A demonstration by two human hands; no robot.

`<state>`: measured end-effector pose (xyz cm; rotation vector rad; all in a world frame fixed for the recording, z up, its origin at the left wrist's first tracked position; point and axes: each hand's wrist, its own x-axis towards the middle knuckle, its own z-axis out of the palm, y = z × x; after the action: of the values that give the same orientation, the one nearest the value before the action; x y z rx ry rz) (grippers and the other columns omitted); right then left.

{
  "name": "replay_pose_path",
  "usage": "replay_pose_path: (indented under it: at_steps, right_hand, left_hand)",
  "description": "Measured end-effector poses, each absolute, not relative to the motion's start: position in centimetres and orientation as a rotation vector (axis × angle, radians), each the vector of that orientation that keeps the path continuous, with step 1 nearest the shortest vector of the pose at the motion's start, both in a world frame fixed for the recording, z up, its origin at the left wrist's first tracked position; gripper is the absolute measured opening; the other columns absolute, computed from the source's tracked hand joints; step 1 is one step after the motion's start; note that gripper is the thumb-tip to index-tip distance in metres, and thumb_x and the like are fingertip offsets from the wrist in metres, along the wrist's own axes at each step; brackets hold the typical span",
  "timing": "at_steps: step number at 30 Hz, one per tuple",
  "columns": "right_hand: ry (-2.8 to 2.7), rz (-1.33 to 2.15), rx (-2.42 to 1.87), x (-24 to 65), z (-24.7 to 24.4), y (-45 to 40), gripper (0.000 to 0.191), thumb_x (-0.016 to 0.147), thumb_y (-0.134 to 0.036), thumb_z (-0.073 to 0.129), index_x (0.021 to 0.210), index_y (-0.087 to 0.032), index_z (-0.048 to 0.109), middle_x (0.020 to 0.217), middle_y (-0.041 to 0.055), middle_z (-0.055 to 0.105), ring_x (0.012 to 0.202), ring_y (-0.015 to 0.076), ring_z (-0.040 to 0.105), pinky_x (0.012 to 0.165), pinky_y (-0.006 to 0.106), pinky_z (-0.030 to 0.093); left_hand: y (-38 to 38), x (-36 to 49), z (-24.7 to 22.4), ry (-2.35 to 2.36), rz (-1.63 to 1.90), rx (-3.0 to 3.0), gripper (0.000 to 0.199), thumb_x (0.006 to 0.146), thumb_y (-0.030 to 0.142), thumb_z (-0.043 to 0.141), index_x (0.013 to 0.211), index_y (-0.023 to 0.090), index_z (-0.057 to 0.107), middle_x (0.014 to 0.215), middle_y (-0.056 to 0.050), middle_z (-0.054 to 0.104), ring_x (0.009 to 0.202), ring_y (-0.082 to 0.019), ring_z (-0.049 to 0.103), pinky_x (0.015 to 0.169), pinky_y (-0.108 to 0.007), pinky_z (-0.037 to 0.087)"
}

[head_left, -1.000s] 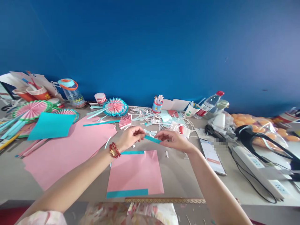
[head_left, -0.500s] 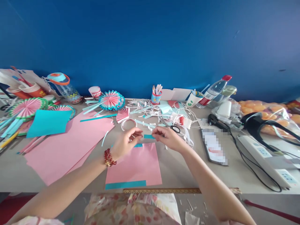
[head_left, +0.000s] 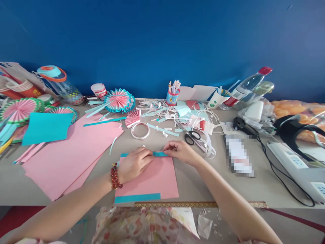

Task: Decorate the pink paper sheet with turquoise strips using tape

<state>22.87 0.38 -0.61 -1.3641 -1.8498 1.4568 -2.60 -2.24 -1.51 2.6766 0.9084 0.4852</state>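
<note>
Half a second ago the short blue strip (head_left: 160, 154) hung from the right hand (head_left: 179, 151) just beyond the pink sheet (head_left: 154, 179), with the left hand (head_left: 134, 165) raised and apart from it; now the strip lies along the sheet's far edge, toward its right corner. The left hand has come down nearly flat on the sheet, fingers close together, its fingertips at the strip's left end. The right hand's thumb and fingertips are narrowed on the right part of the strip. The long blue strip (head_left: 137, 198) still lies along the near edge. The bottle (head_left: 241, 88) has a red and white label, its writing too small to read; the paper cup (head_left: 218, 98) bears a green round mark, and the phone (head_left: 240, 156) has a pixelated screen. The left hand hides part of the far edge. Just beyond the hands lie a white ring (head_left: 140, 130) and black-handled scissors (head_left: 192, 137), with tangled paper scraps (head_left: 162, 113) and a pen holder (head_left: 173, 97) farther back. Larger pink sheets (head_left: 73, 156) and a teal sheet (head_left: 47, 128) lie to the left, near pleated paper rosettes (head_left: 119, 101); a power strip (head_left: 297, 167) is at the far right.
</note>
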Motion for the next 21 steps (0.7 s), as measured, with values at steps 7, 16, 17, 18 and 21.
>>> replay_pose_path:
  at_steps: [7, 16, 17, 18, 21]
  right_hand:
    - [-1.690, 1.561, -1.387, 23.25, -0.98, 0.85, 0.025, 0.078, -0.041, 0.069, 0.086, -0.017, 0.069, 0.077, 0.0017, 0.065, 0.071, 0.0147, 0.057, 0.067, 0.026, 0.043]
    - [-1.715, 1.518, -1.463, 22.92, -0.51, 0.42, 0.022, 0.078, -0.039, 0.067, 0.084, -0.017, 0.069, 0.073, 0.0003, 0.063, 0.068, 0.0137, 0.054, 0.063, 0.025, 0.040]
    - [-1.727, 1.508, -1.472, 22.90, -0.49, 0.38, 0.022, 0.079, -0.039, 0.067, 0.084, -0.018, 0.069, 0.073, 0.0002, 0.063, 0.068, 0.0136, 0.054, 0.062, 0.025, 0.039]
    - [-1.737, 1.500, -1.479, 22.90, -0.48, 0.37, 0.022, 0.079, -0.039, 0.066, 0.084, -0.018, 0.069, 0.073, 0.0002, 0.063, 0.067, 0.0134, 0.053, 0.062, 0.025, 0.039]
    - [-1.756, 1.494, -1.478, 22.94, -0.43, 0.36, 0.023, 0.080, -0.040, 0.066, 0.085, -0.018, 0.070, 0.074, 0.0005, 0.063, 0.066, 0.0133, 0.052, 0.061, 0.025, 0.038]
  left_hand:
    - [-2.02, -2.69, -1.69, 0.914, 0.487, 2.645, 0.022, 0.099, 0.021, 0.045, 0.111, 0.017, 0.063, 0.108, -0.008, 0.061, 0.099, -0.021, 0.056, 0.091, -0.037, 0.049]
    - [-2.07, -2.59, -1.74, 0.937, 0.515, 2.635, 0.023, 0.099, 0.020, 0.043, 0.111, 0.016, 0.062, 0.110, -0.009, 0.060, 0.101, -0.021, 0.057, 0.091, -0.037, 0.050]
    - [-2.09, -2.60, -1.73, 0.943, 0.515, 2.630, 0.023, 0.099, 0.021, 0.043, 0.111, 0.017, 0.062, 0.110, -0.009, 0.060, 0.101, -0.021, 0.057, 0.091, -0.037, 0.051]
    - [-2.09, -2.62, -1.71, 0.948, 0.514, 2.627, 0.024, 0.099, 0.021, 0.042, 0.111, 0.017, 0.062, 0.111, -0.009, 0.060, 0.102, -0.021, 0.057, 0.092, -0.038, 0.051]
    - [-2.07, -2.70, -1.71, 0.944, 0.496, 2.627, 0.024, 0.099, 0.021, 0.042, 0.112, 0.017, 0.062, 0.111, -0.009, 0.060, 0.102, -0.022, 0.057, 0.092, -0.038, 0.051]
